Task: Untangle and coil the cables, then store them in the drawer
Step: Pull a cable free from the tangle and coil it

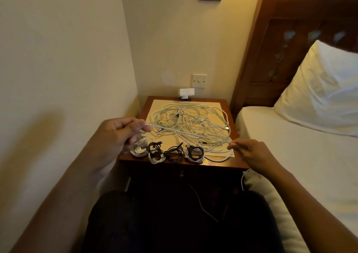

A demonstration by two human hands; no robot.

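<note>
Two hands stretch one white cable (186, 133) above the bedside table (166, 98): the left hand (120, 134) pinches it at 9 o'clock, the right hand (249, 152) pinches it at 4 o'clock. Four coiled bundles (175, 153) line the 6 o'clock edge. One loose tangle (193, 115) of white and pale green cables covers the paper sheet (156, 106) from centre to 12; its strands cannot be counted. One wall switch (199, 80) sits at 12, the bed (290, 146) at 3.
</note>
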